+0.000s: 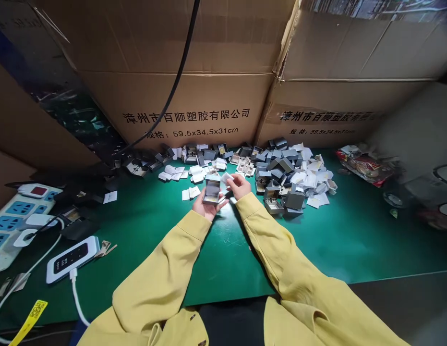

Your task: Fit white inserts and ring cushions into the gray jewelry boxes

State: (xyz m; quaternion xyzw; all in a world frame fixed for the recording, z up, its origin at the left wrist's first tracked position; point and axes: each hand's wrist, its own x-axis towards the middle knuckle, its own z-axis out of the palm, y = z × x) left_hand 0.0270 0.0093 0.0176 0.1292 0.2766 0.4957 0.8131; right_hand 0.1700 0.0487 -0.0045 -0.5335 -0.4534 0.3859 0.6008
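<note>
My left hand (206, 207) grips a small grey hinged jewelry box (211, 191), its lid raised. Beside it, my right hand (239, 186) pinches a small white card (226, 178) just right of the lid. A pile of grey boxes (281, 166), some open and some closed, lies to the right of my hands. White pads or cards (313, 178) are heaped against that pile. More white pieces (198, 173) are scattered just behind the held box.
Large cardboard cartons (187, 101) wall off the back of the green table (144, 230). A black cable (180, 67) hangs down in front. At left are a power strip (14, 221) and a white device (72, 258) with a cable. A red plastic bag (367, 166) lies far right.
</note>
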